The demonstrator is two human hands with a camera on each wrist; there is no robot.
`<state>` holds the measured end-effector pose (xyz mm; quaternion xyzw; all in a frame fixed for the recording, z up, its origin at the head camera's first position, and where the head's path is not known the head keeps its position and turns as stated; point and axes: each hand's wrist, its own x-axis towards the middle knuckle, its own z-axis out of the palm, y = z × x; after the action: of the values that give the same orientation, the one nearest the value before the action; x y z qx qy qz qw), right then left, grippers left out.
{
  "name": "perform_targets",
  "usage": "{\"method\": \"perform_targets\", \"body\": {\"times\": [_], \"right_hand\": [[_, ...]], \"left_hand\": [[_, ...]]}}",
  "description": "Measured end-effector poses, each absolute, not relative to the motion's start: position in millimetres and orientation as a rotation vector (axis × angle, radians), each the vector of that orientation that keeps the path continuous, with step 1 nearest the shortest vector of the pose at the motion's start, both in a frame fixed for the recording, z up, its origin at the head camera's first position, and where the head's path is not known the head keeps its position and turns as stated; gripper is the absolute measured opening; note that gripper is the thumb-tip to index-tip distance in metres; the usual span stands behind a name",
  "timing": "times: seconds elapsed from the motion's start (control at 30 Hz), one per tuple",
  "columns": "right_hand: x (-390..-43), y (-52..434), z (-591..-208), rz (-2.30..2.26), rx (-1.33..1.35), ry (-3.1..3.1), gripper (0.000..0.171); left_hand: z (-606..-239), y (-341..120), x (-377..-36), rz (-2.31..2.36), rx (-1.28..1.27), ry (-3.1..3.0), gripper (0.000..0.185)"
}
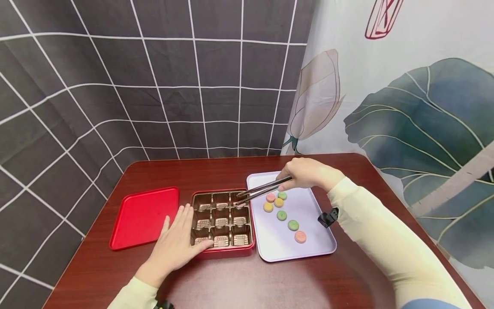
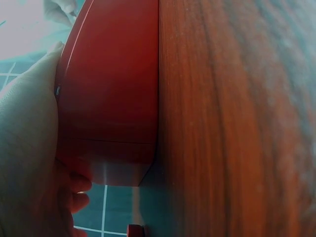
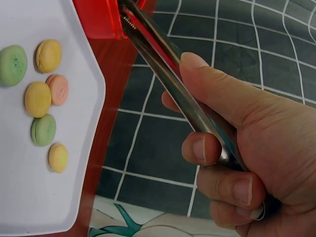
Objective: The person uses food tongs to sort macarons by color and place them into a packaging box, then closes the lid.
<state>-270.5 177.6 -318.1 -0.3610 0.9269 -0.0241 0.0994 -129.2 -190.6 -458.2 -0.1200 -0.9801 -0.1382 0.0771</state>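
My right hand (image 1: pixel 301 174) grips metal tongs (image 3: pixel 173 81) by their handle end, fingers curled round them, above the far part of a lavender tray (image 1: pixel 270 253). The tongs reach left, their tips over the back right compartment of a red box (image 1: pixel 231 254) with a gold-brown divided insert (image 1: pixel 221 223). I cannot tell whether anything is between the tips. My left hand (image 1: pixel 175 244) rests along the box's left side, fingers mostly straight and thumb on the near rim. Several macarons lie on the tray, among them a pink one (image 1: pixel 300 236), a green one (image 1: pixel 293 225) and a yellow one (image 1: pixel 268 207).
A red lid (image 1: pixel 144 216) lies flat on the wooden table (image 1: pixel 216 283), left of the box. The lavender tray sits close against the box's right side. Behind the table hang a dark grid-patterned cloth (image 1: pixel 216 103) and a pale one with printed leaves (image 1: pixel 424 128).
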Motion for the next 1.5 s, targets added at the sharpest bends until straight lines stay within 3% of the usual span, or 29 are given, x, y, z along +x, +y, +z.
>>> {"method": "perform_targets", "body": {"times": [0.5, 0.73, 1.0, 1.33, 1.5], "right_hand": [[-258, 214, -326, -0.233, -1.014, 2.794, 0.054], [-248, 233, -332, -0.350, -0.934, 2.790, 0.037], [-234, 262, -340, -0.492, -0.894, 2.813, 0.037], [-219, 287, -361, -0.739, -0.778, 2.834, 0.060], [-215, 293, -370, -0.795, -0.749, 2.867, 0.061]], "left_hand": [[-457, -190, -129, -0.422, -0.348, -2.950, 0.109], [-456, -190, -130, -0.423, -0.350, -2.954, 0.110], [-458, -190, -130, -0.434, -0.350, -2.956, 0.110], [-459, -194, -132, -0.427, -0.360, -2.955, 0.115], [-459, -192, -132, -0.424, -0.367, -2.957, 0.114]]}}
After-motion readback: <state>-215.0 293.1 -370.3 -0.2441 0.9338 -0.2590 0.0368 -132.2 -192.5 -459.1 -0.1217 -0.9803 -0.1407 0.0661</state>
